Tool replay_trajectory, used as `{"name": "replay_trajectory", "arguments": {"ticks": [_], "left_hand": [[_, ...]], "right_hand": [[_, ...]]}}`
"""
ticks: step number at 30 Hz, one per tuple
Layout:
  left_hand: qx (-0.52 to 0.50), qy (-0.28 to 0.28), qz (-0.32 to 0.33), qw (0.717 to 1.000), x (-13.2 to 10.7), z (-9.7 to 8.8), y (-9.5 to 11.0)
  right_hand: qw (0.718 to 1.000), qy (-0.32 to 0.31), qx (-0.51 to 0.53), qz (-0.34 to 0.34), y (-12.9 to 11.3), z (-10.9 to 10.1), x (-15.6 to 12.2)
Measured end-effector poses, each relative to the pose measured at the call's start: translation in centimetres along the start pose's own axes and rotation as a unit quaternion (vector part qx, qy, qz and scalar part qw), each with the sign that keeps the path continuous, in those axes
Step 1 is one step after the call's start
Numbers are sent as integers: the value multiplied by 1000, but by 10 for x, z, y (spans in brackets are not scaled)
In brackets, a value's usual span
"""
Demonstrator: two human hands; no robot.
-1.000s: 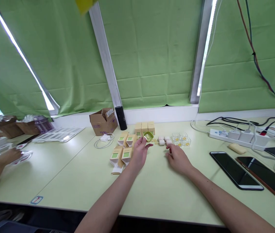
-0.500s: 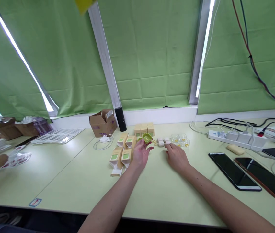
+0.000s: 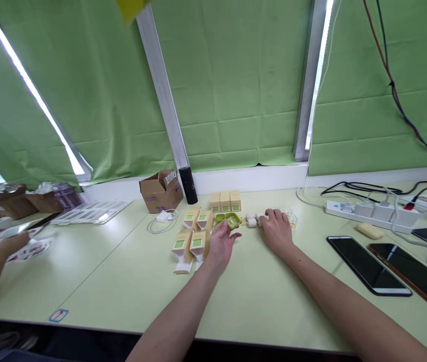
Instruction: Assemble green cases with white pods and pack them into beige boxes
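Observation:
My left hand point(image 3: 221, 243) grips a small green case point(image 3: 233, 219) that lies opened out, its hollow inside facing up. Curled fingers of my right hand point(image 3: 276, 230) reach over the small clear boxes point(image 3: 292, 218) with yellow bits in them. Several small white blocks point(image 3: 251, 221) sit between my hands, beside the right fingertips. What those fingertips hold, if anything, is hidden. Left of my left hand stand several opened cardboard cartons point(image 3: 199, 242) with green windows, flaps hanging toward me. Three similar closed cartons point(image 3: 225, 200) stand in a row behind.
A brown cardboard box point(image 3: 161, 191), black cylinder point(image 3: 188, 185) and white charger point(image 3: 164, 216) stand at the back. On the right are a power strip point(image 3: 364, 213) with cables, a cream oval object point(image 3: 369, 231) and phones point(image 3: 367, 265). At far left another person's hands point(image 3: 13, 245) handle printed sheets.
My right hand has moved slightly right and away from me, now covering part of the clear boxes. The green case has turned and tipped a little in my left hand. The other person's hands moved.

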State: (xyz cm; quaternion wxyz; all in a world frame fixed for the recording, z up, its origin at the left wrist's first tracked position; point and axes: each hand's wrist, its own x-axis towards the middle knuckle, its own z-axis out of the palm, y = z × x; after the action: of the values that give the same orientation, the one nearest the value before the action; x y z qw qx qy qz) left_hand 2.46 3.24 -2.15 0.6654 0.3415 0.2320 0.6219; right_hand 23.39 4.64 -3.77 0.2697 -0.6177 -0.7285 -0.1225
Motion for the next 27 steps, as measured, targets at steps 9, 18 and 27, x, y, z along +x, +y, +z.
{"name": "replay_trajectory", "arguments": {"ticks": [9, 18, 27], "left_hand": [[11, -13, 28, 999, 0, 3, 2], [26, -16, 56, 998, -4, 6, 7], [47, -25, 50, 997, -7, 7, 5]], "right_hand": [[951, 62, 270, 137, -16, -10, -6], [601, -52, 777, 179, -41, -20, -19], [552, -82, 816, 153, -51, -48, -26]]}}
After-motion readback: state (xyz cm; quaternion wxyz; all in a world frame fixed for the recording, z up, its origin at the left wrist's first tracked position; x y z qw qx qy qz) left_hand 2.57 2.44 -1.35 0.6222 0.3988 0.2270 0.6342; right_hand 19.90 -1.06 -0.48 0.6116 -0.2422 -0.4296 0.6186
